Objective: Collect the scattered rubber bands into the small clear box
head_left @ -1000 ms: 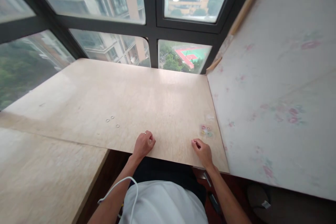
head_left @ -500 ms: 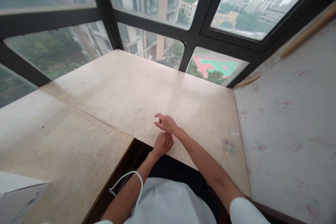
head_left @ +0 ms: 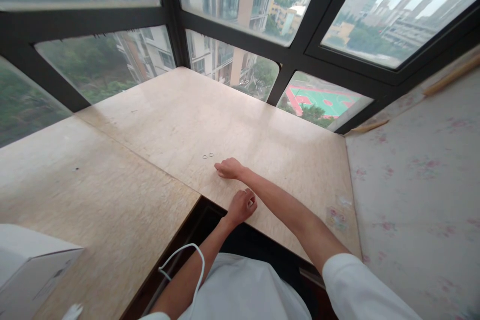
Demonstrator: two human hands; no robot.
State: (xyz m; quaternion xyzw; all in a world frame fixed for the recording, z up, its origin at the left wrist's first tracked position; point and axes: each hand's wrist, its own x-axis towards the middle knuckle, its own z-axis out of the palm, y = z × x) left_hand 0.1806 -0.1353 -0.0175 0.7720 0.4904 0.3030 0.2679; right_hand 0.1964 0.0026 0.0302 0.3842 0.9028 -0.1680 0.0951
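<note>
Two thin metal rings, a left one (head_left: 205,157) and a right one (head_left: 211,155), lie side by side on the pale wooden surface (head_left: 157,125). Just to their right, my right hand (head_left: 230,168) is low over the wood, fingertips pinched together where a third ring lay; that ring is hidden under them. My left hand (head_left: 242,207) is curled closed near the surface's front edge, below the right one. A thin ring-like band (head_left: 245,191) shows on one of its fingers. What sits inside the curled fingers is too small to make out.
At lower left stands a white box (head_left: 41,265), with a small white object (head_left: 73,311) near it. Clear plastic packets (head_left: 337,217) lie at right beside the flowered wall (head_left: 408,180). A white cable (head_left: 200,255) loops over my left forearm. Dark-framed windows border the back.
My right hand has come down and left, its fingers closing over the third ring, which no longer shows. My left hand stays curled. The view has turned slightly left.
</note>
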